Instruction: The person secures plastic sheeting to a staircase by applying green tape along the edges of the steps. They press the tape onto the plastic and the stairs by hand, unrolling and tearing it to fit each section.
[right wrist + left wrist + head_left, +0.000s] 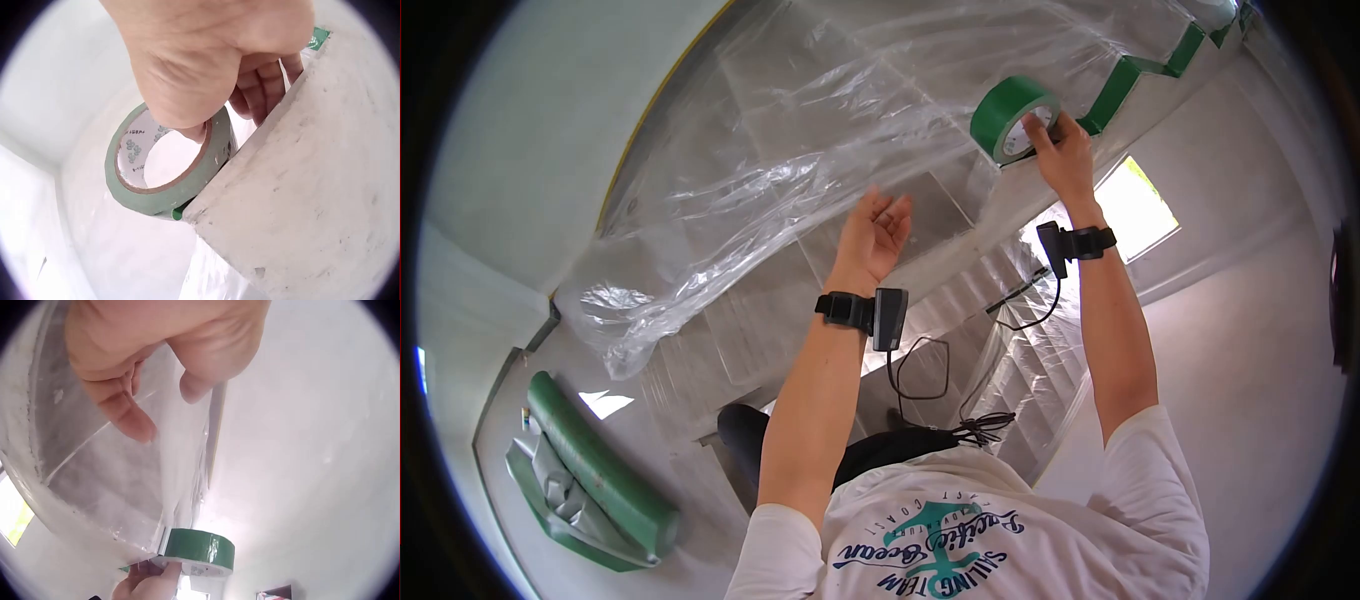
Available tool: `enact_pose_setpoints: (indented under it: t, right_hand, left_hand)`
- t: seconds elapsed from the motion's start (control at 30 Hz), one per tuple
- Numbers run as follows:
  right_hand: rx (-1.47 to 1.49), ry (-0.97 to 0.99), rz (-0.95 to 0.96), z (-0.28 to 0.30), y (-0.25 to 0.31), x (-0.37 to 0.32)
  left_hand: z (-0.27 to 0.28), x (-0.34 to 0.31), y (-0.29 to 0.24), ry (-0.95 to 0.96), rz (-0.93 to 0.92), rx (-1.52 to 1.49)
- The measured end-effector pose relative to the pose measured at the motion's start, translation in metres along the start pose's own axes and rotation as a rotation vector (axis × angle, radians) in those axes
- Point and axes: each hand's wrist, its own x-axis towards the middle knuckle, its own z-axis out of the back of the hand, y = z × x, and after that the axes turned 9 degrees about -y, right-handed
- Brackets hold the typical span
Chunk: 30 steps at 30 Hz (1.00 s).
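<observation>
Upper right, the right hand [1065, 150] hooks the core, probably the surest hold, of a light, stiff green tape roll [1005, 115]; mid-frame the left hand [872, 235] spreads loosely by clear plastic sheeting [780, 170].

The person wears a white short-sleeved T-shirt [1040, 520] with a teal and navy print [935, 548] across it: an anchor, script lettering and the words "SAILING TEAM" in capitals. Below it show dark trousers [750, 435]. A black strap [843, 308] circles the wrist under the left hand [872, 235] and carries a small black box camera [890, 318]; a like black band [1097, 240] with its own camera [1052, 246] sits under the right hand [1060, 150]. Thin black cables [920, 372] loop from both cameras and gather in a tangle [982, 428] at the shirt
</observation>
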Motion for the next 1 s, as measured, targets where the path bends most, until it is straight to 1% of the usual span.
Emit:
enact_pose_setpoints:
  t: [0.07, 0.17, 0.3, 0.37, 0.4, 0.47, 0.6, 0.7, 0.77, 0.8, 0.87, 0.9, 0.97, 1.0]
  right_hand:
    - [0.061, -0.009, -0.035, 0.000, 0.000, 0.000]
    - [0.106, -0.006, -0.023, 0.004, 0.013, -0.003]
    - [-0.006, 0.037, -0.044, 0.008, 0.022, -0.001]
    - [0.029, 0.001, 0.016, 0.005, 0.020, 0.000]
    - [0.028, 0.004, 0.020, 0.006, 0.020, 0.000]
    - [0.031, 0.037, -0.048, 0.008, 0.025, -0.002]
    - [0.000, 0.017, -0.038, 0.006, 0.022, -0.002]
    - [0.000, 0.017, -0.050, 0.005, 0.022, -0.002]
    - [0.012, -0.006, 0.006, 0.002, 0.016, -0.001]
    - [0.019, 0.001, 0.007, 0.001, 0.013, -0.002]
    - [-0.070, -0.036, 0.026, -0.001, 0.010, -0.002]
    - [-0.181, 0.000, -0.054, 0.002, 0.012, -0.002]
    - [-0.098, -0.043, -0.029, -0.003, 0.002, -0.001]
    - [-0.087, -0.041, -0.020, -0.007, -0.003, -0.002]
  left_hand:
    - [-0.001, 0.006, -0.002, 0.063, 0.007, -0.089]
    - [-0.002, 0.009, -0.004, 0.023, -0.007, -0.115]
    - [0.002, 0.015, -0.009, 0.073, 0.013, -0.178]
    - [0.002, 0.013, -0.011, 0.017, -0.032, -0.200]
    - [0.002, 0.012, -0.011, 0.018, -0.032, -0.205]
    - [0.004, 0.012, -0.011, -0.075, -0.082, -0.282]
    - [0.016, 0.020, -0.009, -0.013, -0.077, -0.317]
    - [0.016, 0.011, -0.007, -0.036, -0.093, -0.265]
    - [0.017, 0.008, -0.002, -0.114, -0.137, -0.172]
    - [0.017, 0.006, 0.003, -0.122, -0.143, -0.176]
    - [0.020, 0.001, 0.014, -0.133, -0.135, -0.136]
    - [0.018, -0.001, 0.018, -0.141, -0.151, -0.139]
    - [0.008, -0.008, 0.029, -0.225, -0.049, -0.067]
    - [0.004, -0.010, 0.033, -0.227, -0.061, -0.074]
